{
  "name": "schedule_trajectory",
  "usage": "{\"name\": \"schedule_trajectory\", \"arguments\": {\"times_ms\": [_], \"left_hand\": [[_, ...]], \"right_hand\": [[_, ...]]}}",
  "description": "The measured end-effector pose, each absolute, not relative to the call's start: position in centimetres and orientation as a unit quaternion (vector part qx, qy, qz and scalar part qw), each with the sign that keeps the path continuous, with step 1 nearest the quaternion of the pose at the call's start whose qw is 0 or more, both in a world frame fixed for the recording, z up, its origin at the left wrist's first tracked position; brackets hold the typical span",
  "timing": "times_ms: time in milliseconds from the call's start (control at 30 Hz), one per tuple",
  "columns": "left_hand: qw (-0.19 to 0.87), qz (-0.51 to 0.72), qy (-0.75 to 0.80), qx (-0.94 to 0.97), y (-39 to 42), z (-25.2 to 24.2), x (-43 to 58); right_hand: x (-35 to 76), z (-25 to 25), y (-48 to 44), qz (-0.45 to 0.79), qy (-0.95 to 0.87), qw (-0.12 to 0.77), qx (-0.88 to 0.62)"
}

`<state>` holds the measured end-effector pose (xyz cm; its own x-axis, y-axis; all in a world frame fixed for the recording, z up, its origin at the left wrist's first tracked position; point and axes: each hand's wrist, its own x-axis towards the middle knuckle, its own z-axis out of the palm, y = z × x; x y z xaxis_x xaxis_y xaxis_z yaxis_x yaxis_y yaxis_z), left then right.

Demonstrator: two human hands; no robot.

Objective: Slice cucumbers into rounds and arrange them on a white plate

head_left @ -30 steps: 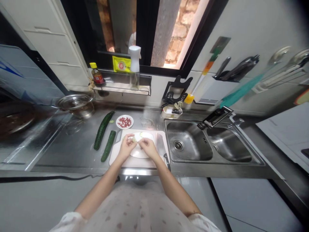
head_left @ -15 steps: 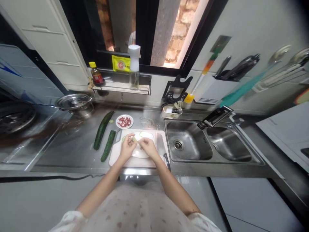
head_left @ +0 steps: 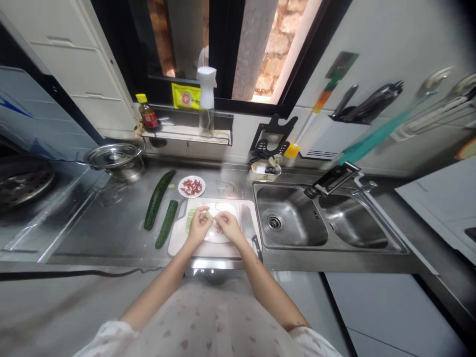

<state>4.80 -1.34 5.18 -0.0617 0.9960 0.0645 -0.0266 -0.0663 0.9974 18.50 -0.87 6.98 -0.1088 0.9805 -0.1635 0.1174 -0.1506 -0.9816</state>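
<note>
My left hand (head_left: 200,225) pinches a pale green cucumber slice (head_left: 208,215) above a white plate (head_left: 217,238). Close by on its right, my right hand (head_left: 228,225) has its fingers closed at the slice's edge; whether they grip anything is too small to make out. Another cucumber piece (head_left: 218,205) lies at the plate's far rim. Plate and hands are over a white cutting board (head_left: 177,243). Several cucumber slices (head_left: 190,220) lie in a row there, partly behind my left hand. A cleaver (head_left: 246,223) with a black handle rests along the board's right side.
Two whole cucumbers (head_left: 156,203) lie left of the board, and a small plate of chopped red pieces (head_left: 192,187) stands behind it. A double sink (head_left: 293,218) with a black faucet (head_left: 330,179) is at right. A lidded pot (head_left: 119,161) stands at back left.
My left hand has shifted slightly right, uncovering more of the slices on the board. The right hand's fingers have curled a little; the cucumber slice stays between the hands.
</note>
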Motion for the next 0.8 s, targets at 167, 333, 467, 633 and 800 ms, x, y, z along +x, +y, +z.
{"name": "schedule_trajectory", "arguments": {"times_ms": [167,333,467,633,800], "left_hand": [[0.467,0.507,0.531,0.493,-0.9,3.4,4.8],[0.444,0.456,0.574,0.516,0.2,2.0,5.1],[0.412,0.398,0.61,0.548,1.6,1.6,5.3],[0.35,0.3,0.665,0.587,3.4,1.7,5.5],[0.296,0.19,0.706,0.615,4.9,1.9,6.1]], "right_hand": [[19.8,5.2,-0.4,0.474,-0.567,0.373,-0.561],[21.2,4.0,1.0,0.34,-0.638,0.285,-0.629],[21.5,3.6,2.5,0.291,-0.66,0.225,-0.655],[21.3,3.2,4.4,0.24,-0.684,0.161,-0.67],[21.0,2.9,5.8,0.218,-0.691,0.09,-0.683]]}}
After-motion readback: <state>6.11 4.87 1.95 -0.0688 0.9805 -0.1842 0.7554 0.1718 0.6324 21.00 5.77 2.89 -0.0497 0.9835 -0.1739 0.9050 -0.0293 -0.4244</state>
